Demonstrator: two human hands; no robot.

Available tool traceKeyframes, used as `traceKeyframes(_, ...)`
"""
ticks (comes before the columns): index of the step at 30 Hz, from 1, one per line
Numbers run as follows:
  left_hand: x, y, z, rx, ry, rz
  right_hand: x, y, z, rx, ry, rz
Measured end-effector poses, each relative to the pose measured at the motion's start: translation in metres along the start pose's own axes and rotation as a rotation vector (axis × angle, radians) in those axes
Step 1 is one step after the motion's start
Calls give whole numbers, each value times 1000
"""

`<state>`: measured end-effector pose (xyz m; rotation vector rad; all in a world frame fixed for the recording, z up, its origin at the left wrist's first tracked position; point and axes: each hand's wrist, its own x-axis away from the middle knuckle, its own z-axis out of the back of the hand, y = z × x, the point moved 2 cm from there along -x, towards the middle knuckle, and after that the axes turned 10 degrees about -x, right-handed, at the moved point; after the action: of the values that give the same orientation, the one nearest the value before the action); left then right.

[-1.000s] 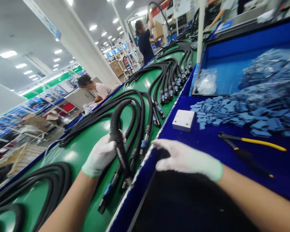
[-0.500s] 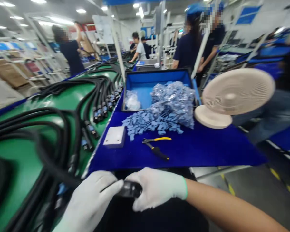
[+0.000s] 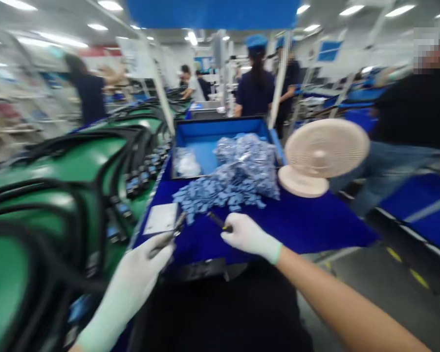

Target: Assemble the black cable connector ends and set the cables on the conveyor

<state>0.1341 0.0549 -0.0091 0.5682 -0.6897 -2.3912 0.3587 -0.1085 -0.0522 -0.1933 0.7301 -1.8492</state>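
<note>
White-gloved right hand (image 3: pixel 245 234) grips pliers (image 3: pixel 217 221); left hand (image 3: pixel 142 266) holds connector (image 3: pixel 179 226); sign (image 3: pixel 330 51) illegible.

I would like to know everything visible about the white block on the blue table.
The white block is low and squared, with a plain, flat top; its material is unclear in the blur. It lies flat on the blue table, near its left edge, beside the scattered blue pieces. The dark piece in the left hand overlaps its right side in view; contact is uncertain.

Right of the cream fan (image 3: pixel 319 154), a dark-shirted person (image 3: pixel 414 110) is seen; beyond the fan, a blue-capped person (image 3: pixel 255 87) is seen leftward and a blue sign (image 3: pixel 329 51) above.
</note>
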Motion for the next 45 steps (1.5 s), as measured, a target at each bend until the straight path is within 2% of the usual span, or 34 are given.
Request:
traceKeyframes(2,0,4,9,59,-55,99,1,-2,1,-246,-19,24)
traceKeyframes(5,-1,9,14,201,-52,202,1,-26,-2,-553,-152,181)
traceKeyframes(9,1,12,15,235,-36,155,6,-68,3,-590,-246,448)
traceKeyframes(11,2,13,15,231,-35,135,5,-80,5,-569,-256,538)
traceKeyframes(13,2,13,14,243,-42,122,2,-83,6,-538,-261,568)
traceKeyframes(18,4,16,8,244,34,71,2,-79,2,-441,-253,491)
traceKeyframes(22,8,14,2,148,104,-20,4,-66,-11,-318,-195,404)
traceKeyframes(24,5,12,3,127,71,-20,2,-59,-21,-241,-145,352)
traceKeyframes(27,-16,14,10,135,-41,-59,-2,-52,-32,-152,-106,273)
traceKeyframes(30,-43,22,17,160,-155,-206,-5,-52,-32,-157,-89,162)
traceKeyframes(33,-59,26,19,140,-224,-233,-8,-51,-27,-217,-103,51)
traceKeyframes(37,-60,27,13,20,-209,-205,-15,-44,-30,-139,-181,43)
traceKeyframes(42,-58,24,5,-33,-140,-182,-27,-37,-46,-19,-133,51)
traceKeyframes(45,-61,25,4,-39,-172,-223,-28,-38,-40,-18,-149,62)
